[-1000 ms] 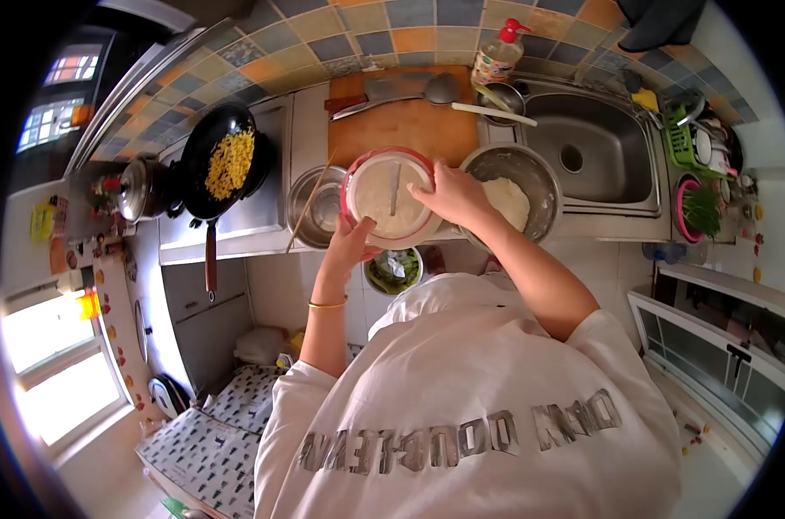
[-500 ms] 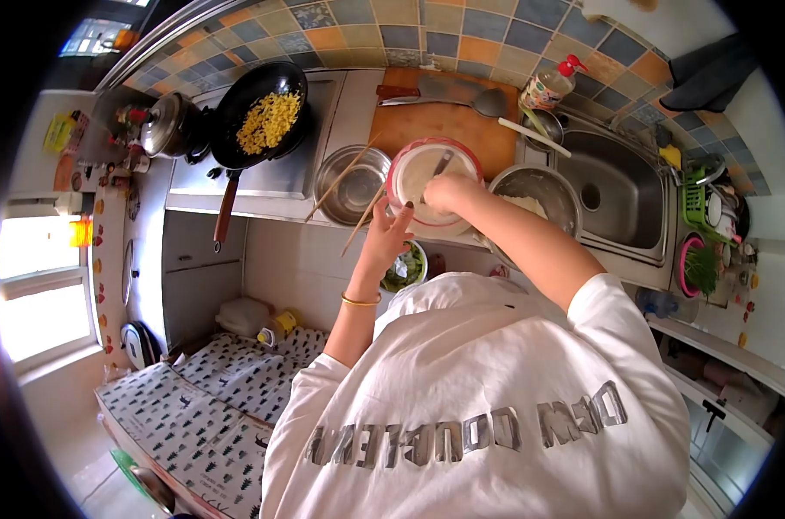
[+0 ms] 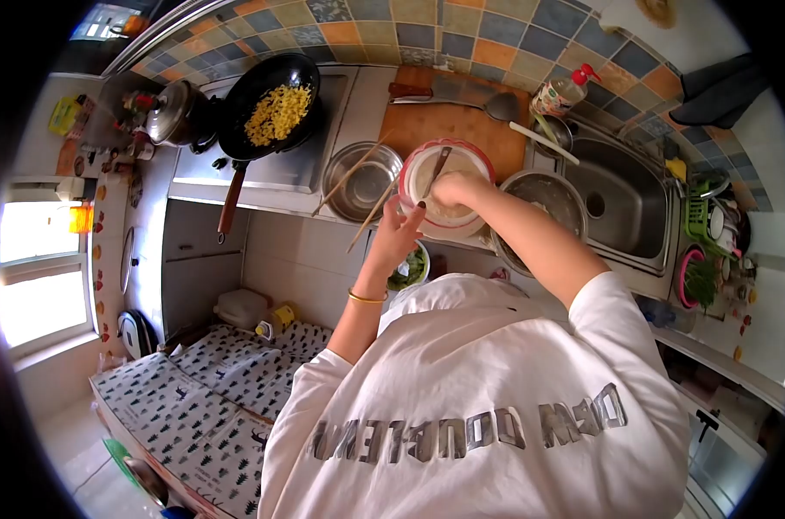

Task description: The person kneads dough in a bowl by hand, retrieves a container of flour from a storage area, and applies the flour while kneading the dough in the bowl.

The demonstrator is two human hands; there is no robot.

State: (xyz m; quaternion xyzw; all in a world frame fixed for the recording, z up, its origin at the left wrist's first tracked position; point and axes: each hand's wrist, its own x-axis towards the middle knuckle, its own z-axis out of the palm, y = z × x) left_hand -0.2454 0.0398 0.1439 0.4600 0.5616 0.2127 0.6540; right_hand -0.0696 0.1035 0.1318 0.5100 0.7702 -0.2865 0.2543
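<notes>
A red-rimmed white basin (image 3: 488,164) with pale contents sits at the counter's front, overlapping the cutting board. My left hand (image 3: 398,233) grips its near-left rim between thumb and fingers. Inside the basin is my right hand (image 3: 456,190), its fingers curled and mostly hidden; what they hold, if anything, I cannot make out. A utensil with a dark handle (image 3: 440,161) leans in the basin beside that hand. Left of the basin, a steel bowl (image 3: 330,186) has one chopstick (image 3: 347,183) lying across it. Another chopstick (image 3: 372,216) slants past my left fingers.
A wok (image 3: 237,130) holding yellow pieces stands on the stove. A cleaver (image 3: 449,89) and a spatula (image 3: 500,107) lie on the cutting board (image 3: 401,130). To the right are a second steel bowl (image 3: 574,203) and the sink (image 3: 643,190). Below the counter edge sits a bowl of greens (image 3: 420,275).
The view has shifted slightly, so the counter appears further right. My right hand has shifted within the basin, and the dark-handled utensil stands at a different angle. My left hand stays at the rim.
</notes>
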